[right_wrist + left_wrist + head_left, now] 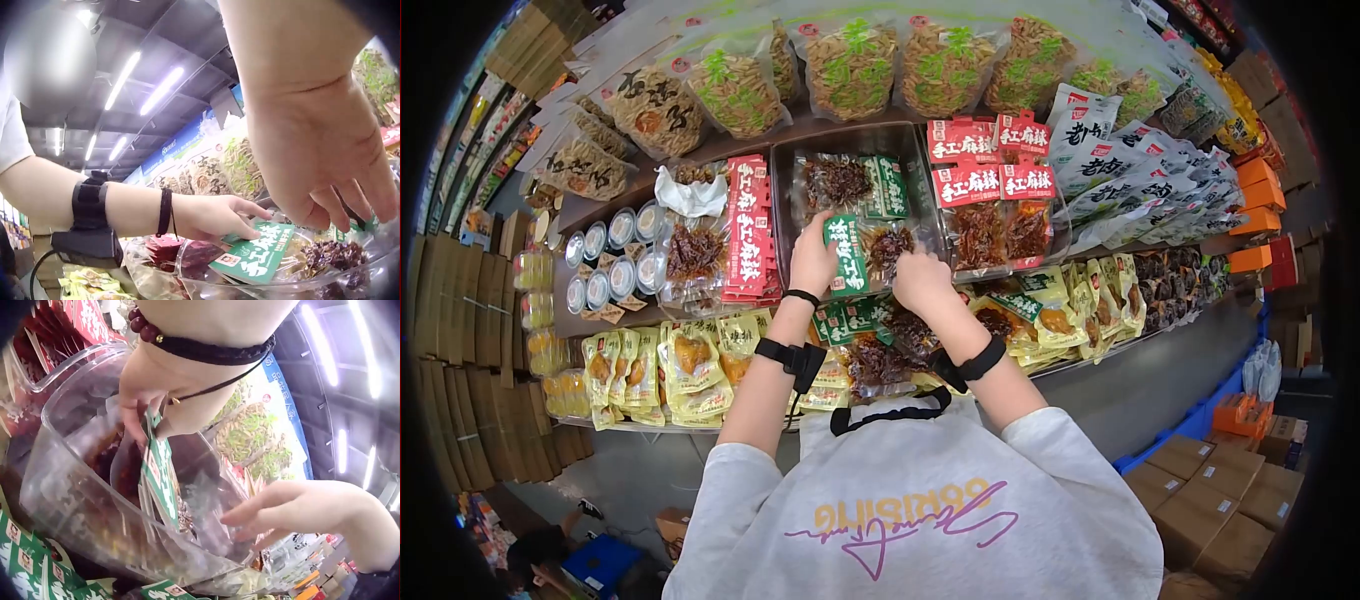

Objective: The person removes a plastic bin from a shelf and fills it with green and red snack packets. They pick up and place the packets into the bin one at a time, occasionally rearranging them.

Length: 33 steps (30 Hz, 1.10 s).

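My left hand (812,258) reaches into a clear plastic bin (880,140) and pinches a snack packet by its green header card (847,258). In the left wrist view, thumb and fingers close on the top edge of this green packet (159,469). Dark reddish-brown food (890,247) shows through the packet's clear part. My right hand (924,280) is at the packet's other side, its fingers fairly straight and close over the food in the right wrist view. Behind, another green-carded packet (887,187) lies in the bin.
Red-carded packets flank the bin at left (747,235) and right (1000,190). More green-carded packets (855,320) and yellow pouches (700,365) line the front. Large clear bags (850,70) stand behind. Round tubs (608,260) sit left, silver bags (1145,180) right.
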Each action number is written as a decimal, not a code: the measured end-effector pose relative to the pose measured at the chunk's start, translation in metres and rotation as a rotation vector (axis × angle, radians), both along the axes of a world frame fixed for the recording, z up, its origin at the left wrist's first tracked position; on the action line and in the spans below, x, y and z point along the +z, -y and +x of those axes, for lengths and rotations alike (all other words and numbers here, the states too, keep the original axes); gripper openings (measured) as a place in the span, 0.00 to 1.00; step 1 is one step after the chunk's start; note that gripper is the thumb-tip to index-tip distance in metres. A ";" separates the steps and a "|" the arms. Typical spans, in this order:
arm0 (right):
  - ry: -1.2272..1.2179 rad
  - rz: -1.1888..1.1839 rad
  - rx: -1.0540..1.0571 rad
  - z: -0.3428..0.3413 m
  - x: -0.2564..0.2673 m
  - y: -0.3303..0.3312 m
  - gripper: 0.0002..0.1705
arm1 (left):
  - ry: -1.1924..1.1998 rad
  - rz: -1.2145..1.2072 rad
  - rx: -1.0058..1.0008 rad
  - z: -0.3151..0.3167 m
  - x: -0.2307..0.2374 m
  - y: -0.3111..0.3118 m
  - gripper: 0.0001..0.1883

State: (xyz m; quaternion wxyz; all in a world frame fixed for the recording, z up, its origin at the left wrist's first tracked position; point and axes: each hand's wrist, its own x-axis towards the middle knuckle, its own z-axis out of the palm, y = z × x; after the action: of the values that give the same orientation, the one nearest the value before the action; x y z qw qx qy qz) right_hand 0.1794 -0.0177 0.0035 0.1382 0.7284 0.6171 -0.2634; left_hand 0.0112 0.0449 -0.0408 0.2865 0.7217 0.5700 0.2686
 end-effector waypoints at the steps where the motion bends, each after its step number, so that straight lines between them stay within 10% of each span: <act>1: -0.077 0.088 0.024 0.002 -0.004 -0.001 0.36 | 0.001 0.017 -0.012 0.001 0.001 0.003 0.23; 8: -0.262 0.279 0.019 0.025 -0.065 0.003 0.28 | -0.416 0.244 -0.104 -0.005 -0.008 0.016 0.26; 10: -0.590 0.723 0.024 0.037 -0.034 0.019 0.22 | -0.403 0.169 -0.169 -0.011 -0.018 0.016 0.31; 14: -0.915 0.680 -0.436 0.063 -0.007 0.065 0.10 | -0.537 0.127 -0.214 -0.011 -0.033 0.024 0.36; 22: -0.525 0.571 -0.443 0.107 -0.097 0.133 0.15 | -0.551 0.108 -0.163 -0.006 -0.048 0.028 0.35; 24: -0.196 0.762 -0.053 0.097 -0.109 0.133 0.20 | -0.486 0.155 -0.147 -0.006 -0.047 0.030 0.34; 29: -0.333 0.526 -0.105 0.089 -0.141 0.114 0.11 | -0.278 0.287 -0.080 -0.007 -0.017 0.061 0.32; 33: -0.606 0.636 0.006 0.080 -0.072 0.099 0.07 | -0.066 0.284 -0.224 -0.012 0.025 0.113 0.32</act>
State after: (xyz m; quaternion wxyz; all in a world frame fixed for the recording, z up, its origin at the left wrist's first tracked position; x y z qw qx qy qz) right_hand 0.2596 -0.1166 -0.0685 -0.2795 0.6230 0.6822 -0.2615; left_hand -0.0007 -0.0682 -0.0154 0.1911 0.8223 0.4515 0.2888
